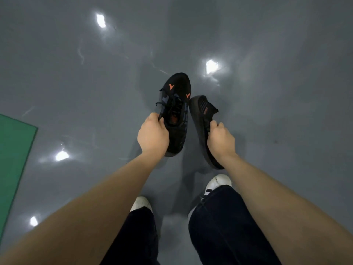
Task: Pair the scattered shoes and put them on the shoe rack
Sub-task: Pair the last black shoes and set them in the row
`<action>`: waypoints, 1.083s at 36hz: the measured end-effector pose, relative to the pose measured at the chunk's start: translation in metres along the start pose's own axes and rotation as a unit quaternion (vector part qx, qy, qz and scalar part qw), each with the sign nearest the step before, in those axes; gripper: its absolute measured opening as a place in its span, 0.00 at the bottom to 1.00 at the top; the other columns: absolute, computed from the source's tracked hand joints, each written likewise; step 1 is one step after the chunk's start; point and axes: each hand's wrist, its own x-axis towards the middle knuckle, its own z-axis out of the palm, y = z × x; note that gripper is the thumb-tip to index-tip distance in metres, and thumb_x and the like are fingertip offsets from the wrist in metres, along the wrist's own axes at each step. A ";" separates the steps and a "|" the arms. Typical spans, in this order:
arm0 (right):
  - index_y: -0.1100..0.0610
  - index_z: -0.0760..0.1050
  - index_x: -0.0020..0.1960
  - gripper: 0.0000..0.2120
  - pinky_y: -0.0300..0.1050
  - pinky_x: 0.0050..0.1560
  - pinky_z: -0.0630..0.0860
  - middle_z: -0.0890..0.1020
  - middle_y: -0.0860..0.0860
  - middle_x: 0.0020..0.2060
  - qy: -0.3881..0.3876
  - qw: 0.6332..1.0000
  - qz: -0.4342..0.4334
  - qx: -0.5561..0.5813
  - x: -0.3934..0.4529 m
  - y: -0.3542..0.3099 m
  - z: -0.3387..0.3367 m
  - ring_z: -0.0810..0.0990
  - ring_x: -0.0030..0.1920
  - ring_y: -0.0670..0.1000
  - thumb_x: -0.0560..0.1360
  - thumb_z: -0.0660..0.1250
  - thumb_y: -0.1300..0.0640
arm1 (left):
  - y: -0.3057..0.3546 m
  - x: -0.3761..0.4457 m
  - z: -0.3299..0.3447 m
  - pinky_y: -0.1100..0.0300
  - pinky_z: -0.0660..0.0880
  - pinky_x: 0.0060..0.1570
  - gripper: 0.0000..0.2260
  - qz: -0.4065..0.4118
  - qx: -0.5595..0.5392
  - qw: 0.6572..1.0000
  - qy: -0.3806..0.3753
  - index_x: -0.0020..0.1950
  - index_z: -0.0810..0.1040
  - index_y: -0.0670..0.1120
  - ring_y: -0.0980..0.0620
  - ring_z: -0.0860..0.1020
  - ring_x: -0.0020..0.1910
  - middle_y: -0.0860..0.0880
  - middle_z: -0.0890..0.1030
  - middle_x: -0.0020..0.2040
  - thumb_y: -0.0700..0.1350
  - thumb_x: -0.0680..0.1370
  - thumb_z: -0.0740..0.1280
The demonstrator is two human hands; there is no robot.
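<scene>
Glossy grey floor (267, 44) is reflecting lights. Left hand (152, 135) is gripping one black sneaker (176, 104); right hand (220, 139) is pinching its tilted mate (200, 113).

Both forearms (107, 190) are bare, with no sleeves showing. The person wears dark navy trousers (225, 226) and white sneakers (219, 181), the right one with dark side stripes.

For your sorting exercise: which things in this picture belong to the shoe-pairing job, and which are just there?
Part of the job:
left hand, gripping the black shoe with orange marks
right hand, gripping the other black shoe

Just there:
grey floor
green mat
white shoes on the person's feet
</scene>
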 end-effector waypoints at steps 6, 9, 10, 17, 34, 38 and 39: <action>0.62 0.68 0.62 0.13 0.48 0.42 0.65 0.77 0.60 0.50 0.046 0.999 -0.001 -0.004 -0.053 0.005 -0.096 0.77 0.48 0.60 0.78 0.56 0.64 | 0.062 -0.048 -0.070 0.51 0.70 0.43 0.11 0.034 0.039 0.999 -0.003 0.55 0.72 0.39 0.40 0.76 0.49 0.42 0.77 0.51 0.44 0.83 0.54; 0.62 0.68 0.61 0.12 0.48 0.45 0.65 0.78 0.60 0.50 0.061 0.998 0.009 -0.001 -0.077 0.009 -0.150 0.77 0.48 0.60 0.78 0.57 0.61 | 0.095 -0.073 -0.105 0.52 0.68 0.41 0.11 0.062 0.074 0.995 -0.003 0.56 0.71 0.39 0.41 0.76 0.50 0.42 0.76 0.53 0.44 0.83 0.52; 0.62 0.68 0.60 0.12 0.49 0.46 0.65 0.79 0.60 0.49 0.070 0.998 0.007 -0.003 -0.085 0.011 -0.170 0.77 0.49 0.60 0.78 0.58 0.60 | 0.107 -0.081 -0.116 0.53 0.67 0.41 0.11 0.074 0.086 0.994 -0.001 0.56 0.70 0.39 0.42 0.76 0.50 0.43 0.75 0.53 0.44 0.83 0.52; 0.61 0.69 0.54 0.09 0.48 0.46 0.66 0.78 0.59 0.44 0.129 0.991 -0.011 0.030 -0.135 0.026 -0.305 0.76 0.46 0.59 0.77 0.60 0.58 | 0.195 -0.130 -0.189 0.55 0.65 0.39 0.13 0.159 0.121 0.979 0.035 0.55 0.70 0.40 0.44 0.75 0.50 0.44 0.75 0.52 0.45 0.84 0.50; 0.61 0.68 0.55 0.08 0.46 0.36 0.66 0.73 0.54 0.43 0.253 0.941 0.130 0.185 -0.253 0.133 -0.553 0.71 0.38 0.55 0.76 0.59 0.64 | 0.446 -0.277 -0.287 0.54 0.69 0.41 0.14 0.365 0.103 0.924 0.048 0.54 0.71 0.40 0.44 0.76 0.48 0.44 0.77 0.51 0.46 0.84 0.50; 0.61 0.68 0.57 0.09 0.47 0.37 0.67 0.75 0.57 0.47 0.277 0.930 0.160 0.179 -0.286 0.168 -0.586 0.76 0.43 0.59 0.76 0.59 0.63 | 0.498 -0.316 -0.295 0.54 0.68 0.43 0.14 0.423 0.093 0.901 0.036 0.53 0.71 0.39 0.42 0.76 0.50 0.43 0.77 0.51 0.46 0.84 0.50; 0.61 0.68 0.57 0.09 0.47 0.37 0.67 0.75 0.56 0.47 0.285 0.926 0.171 0.177 -0.294 0.178 -0.593 0.77 0.43 0.59 0.77 0.59 0.63 | 0.510 -0.326 -0.296 0.54 0.67 0.44 0.14 0.436 0.091 0.895 0.031 0.53 0.71 0.39 0.42 0.76 0.50 0.43 0.77 0.51 0.45 0.84 0.50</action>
